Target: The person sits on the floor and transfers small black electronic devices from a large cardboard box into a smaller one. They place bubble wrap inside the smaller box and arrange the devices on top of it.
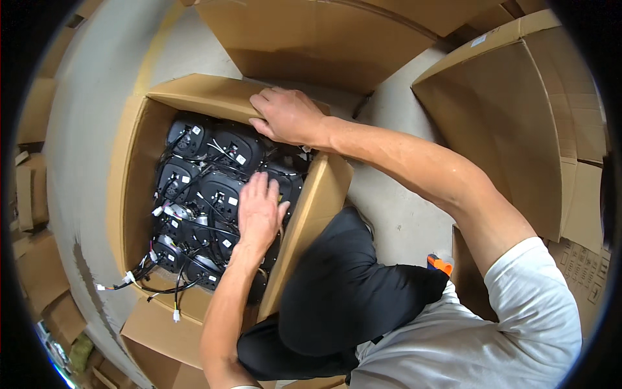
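Black units [217,188] sit side by side in the open box [132,188], covering most of its inside, labels and sockets facing up. Judging by how they lie, this layer is largely in place; the corner beyond the left hand [260,211] is shadowed, so whether it is full cannot be told, nor can the depth below. The box is not shut: its far flap [201,94] and right flap [317,194] both stand raised. Tidying looks unfinished too, for loose cables [188,282] tangle across the units, and some spill over the near left corner, a white plug [176,316] hanging from one.

The left hand is spread palm down over the units at the right side, fingers apart, clasping nothing that shows; firm contact is hard to tell, as it is slightly blurred. The right hand [288,115] is bent over the edge of the far flap; whether it grips or merely rests there, I cannot tell.

Loose cables and the left forearm cover part of the lower units. A knee in black trousers [337,285] is close beside the right flap, limiting room on that side. Big cartons stand around: one beyond the box [317,48], another to the right [499,129], both on the grey floor [398,188]. Cardboard pieces [39,194] lie along the left, and something orange and blue [440,264] shows past the knee.
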Demonstrator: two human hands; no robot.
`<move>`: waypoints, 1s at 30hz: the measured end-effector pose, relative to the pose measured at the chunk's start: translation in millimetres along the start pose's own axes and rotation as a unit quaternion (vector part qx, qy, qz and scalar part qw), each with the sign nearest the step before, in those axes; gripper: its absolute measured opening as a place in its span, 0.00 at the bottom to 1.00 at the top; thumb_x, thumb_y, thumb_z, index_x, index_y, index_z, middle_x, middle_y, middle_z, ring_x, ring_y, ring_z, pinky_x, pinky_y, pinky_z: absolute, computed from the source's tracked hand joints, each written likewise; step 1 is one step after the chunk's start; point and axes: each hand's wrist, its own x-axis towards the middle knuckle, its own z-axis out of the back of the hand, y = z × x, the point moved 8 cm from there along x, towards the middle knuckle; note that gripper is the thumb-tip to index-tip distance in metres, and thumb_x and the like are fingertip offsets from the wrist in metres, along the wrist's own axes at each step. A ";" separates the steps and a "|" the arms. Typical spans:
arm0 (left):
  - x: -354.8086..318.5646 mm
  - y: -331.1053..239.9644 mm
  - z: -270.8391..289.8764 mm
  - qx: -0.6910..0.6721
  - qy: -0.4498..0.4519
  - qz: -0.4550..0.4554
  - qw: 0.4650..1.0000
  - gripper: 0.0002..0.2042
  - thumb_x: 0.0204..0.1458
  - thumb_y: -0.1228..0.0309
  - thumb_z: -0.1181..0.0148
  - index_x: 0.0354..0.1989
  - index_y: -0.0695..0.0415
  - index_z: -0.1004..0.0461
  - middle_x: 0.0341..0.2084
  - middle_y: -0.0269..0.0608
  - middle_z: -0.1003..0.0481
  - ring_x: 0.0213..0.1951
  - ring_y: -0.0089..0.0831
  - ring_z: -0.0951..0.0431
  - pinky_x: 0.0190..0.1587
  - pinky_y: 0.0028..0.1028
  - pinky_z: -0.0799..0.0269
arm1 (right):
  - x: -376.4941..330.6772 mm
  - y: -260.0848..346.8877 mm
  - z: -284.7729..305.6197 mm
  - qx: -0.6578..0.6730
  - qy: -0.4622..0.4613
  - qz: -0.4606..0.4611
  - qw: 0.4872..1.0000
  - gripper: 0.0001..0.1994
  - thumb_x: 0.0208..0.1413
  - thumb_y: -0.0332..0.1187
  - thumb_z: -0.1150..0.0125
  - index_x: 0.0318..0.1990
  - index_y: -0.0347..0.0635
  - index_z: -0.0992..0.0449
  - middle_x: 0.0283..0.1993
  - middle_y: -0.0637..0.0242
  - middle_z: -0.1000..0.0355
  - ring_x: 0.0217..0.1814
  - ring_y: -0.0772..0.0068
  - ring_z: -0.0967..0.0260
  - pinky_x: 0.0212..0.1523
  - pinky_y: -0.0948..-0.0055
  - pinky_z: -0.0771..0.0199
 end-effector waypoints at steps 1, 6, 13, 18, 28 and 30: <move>-2.6 -2.7 -9.4 -0.023 0.012 -0.022 0.999 0.25 0.46 0.68 0.28 0.52 0.65 0.27 0.55 0.56 0.29 0.58 0.51 0.29 0.60 0.44 0.33 | 0.2 0.6 1.1 0.003 -0.001 0.001 1.000 0.15 0.59 0.42 0.36 0.40 0.37 0.27 0.42 0.51 0.25 0.49 0.45 0.25 0.48 0.50 0.22; 4.6 -20.4 -20.8 0.006 0.004 -0.121 0.993 0.25 0.55 0.65 0.38 0.60 0.65 0.31 0.61 0.56 0.30 0.66 0.47 0.33 0.69 0.43 0.40 | 0.8 -3.0 -2.6 0.005 0.020 -0.028 0.999 0.17 0.59 0.42 0.37 0.45 0.37 0.25 0.46 0.50 0.24 0.51 0.43 0.26 0.50 0.50 0.23; 0.1 30.8 8.0 -0.152 0.012 0.008 0.988 0.22 0.57 0.65 0.36 0.57 0.62 0.26 0.62 0.56 0.29 0.63 0.52 0.29 0.66 0.43 0.34 | 4.8 4.3 5.5 -0.006 -0.004 -0.006 1.000 0.16 0.59 0.38 0.35 0.49 0.38 0.26 0.45 0.49 0.25 0.47 0.43 0.25 0.47 0.50 0.23; -125.4 150.3 119.7 -0.001 -0.152 0.280 0.948 0.16 0.53 0.67 0.34 0.47 0.63 0.23 0.43 0.54 0.21 0.47 0.54 0.21 0.51 0.46 0.26 | 3.6 6.8 8.1 0.016 -0.006 0.000 1.000 0.14 0.59 0.39 0.35 0.44 0.39 0.26 0.42 0.51 0.25 0.45 0.44 0.26 0.46 0.50 0.23; -288.9 187.2 70.3 0.390 0.316 0.308 0.809 0.21 0.65 0.55 0.48 0.53 0.61 0.22 0.53 0.47 0.22 0.59 0.45 0.26 0.66 0.53 0.42 | 2.4 5.1 9.9 0.000 -0.026 0.017 1.000 0.13 0.60 0.39 0.36 0.42 0.39 0.27 0.40 0.52 0.26 0.44 0.44 0.26 0.44 0.49 0.23; -298.5 199.7 39.5 0.374 0.393 0.339 0.769 0.17 0.65 0.60 0.48 0.52 0.59 0.21 0.51 0.45 0.20 0.55 0.43 0.22 0.63 0.55 0.36 | 4.8 10.3 7.5 -0.005 -0.015 0.017 1.000 0.13 0.60 0.38 0.36 0.42 0.38 0.28 0.40 0.51 0.26 0.44 0.44 0.26 0.44 0.49 0.23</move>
